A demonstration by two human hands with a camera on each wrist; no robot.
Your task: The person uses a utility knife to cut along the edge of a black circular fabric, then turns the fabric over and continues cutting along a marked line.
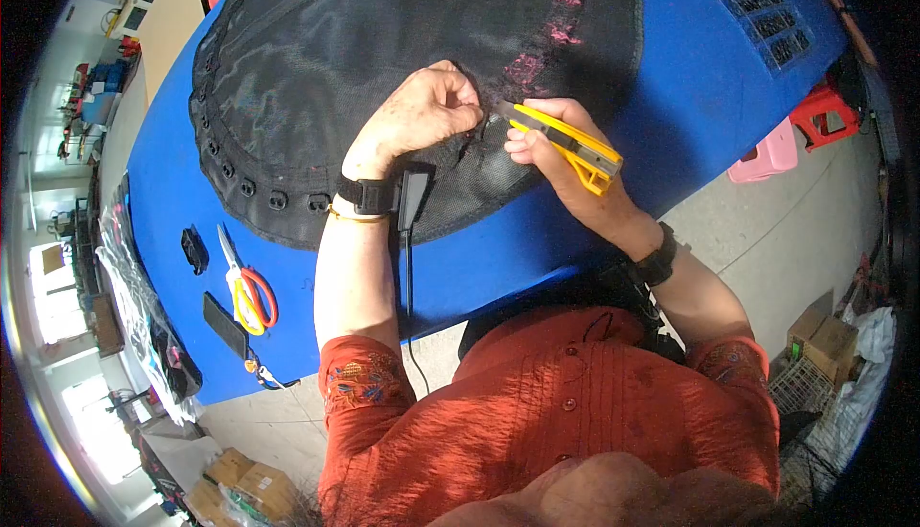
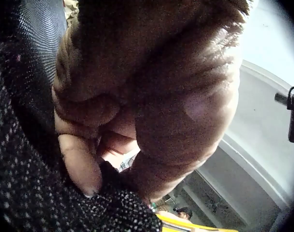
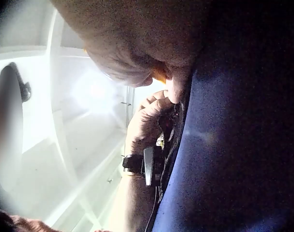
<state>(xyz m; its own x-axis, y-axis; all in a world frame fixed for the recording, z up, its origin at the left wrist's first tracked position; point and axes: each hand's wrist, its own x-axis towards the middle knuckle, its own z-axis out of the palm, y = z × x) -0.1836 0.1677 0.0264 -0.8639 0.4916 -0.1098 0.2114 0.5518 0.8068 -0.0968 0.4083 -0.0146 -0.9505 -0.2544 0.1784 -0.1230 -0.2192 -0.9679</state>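
Black mesh fabric (image 1: 316,77) with a dark rim and pink marks (image 1: 525,69) lies over a blue table. My left hand (image 1: 417,110) pinches a fold of the fabric; in the left wrist view its fingers (image 2: 82,164) press on the dark cloth (image 2: 36,169). The right hand (image 1: 575,168) grips a yellow utility knife (image 1: 565,139), its tip beside the left fingertips at the fold. Part of the yellow knife (image 2: 195,228) shows at the bottom of the left wrist view. In the right wrist view the right hand (image 3: 137,53) is close to the left hand (image 3: 149,118).
On the blue table (image 1: 278,287) lie scissors (image 1: 246,287), a small black item (image 1: 194,250) and a dark flat object (image 1: 225,324) at the left. Clear packs of dark parts (image 1: 771,24) lie at the far right. Red and pink stools (image 1: 767,155) stand beyond the right edge.
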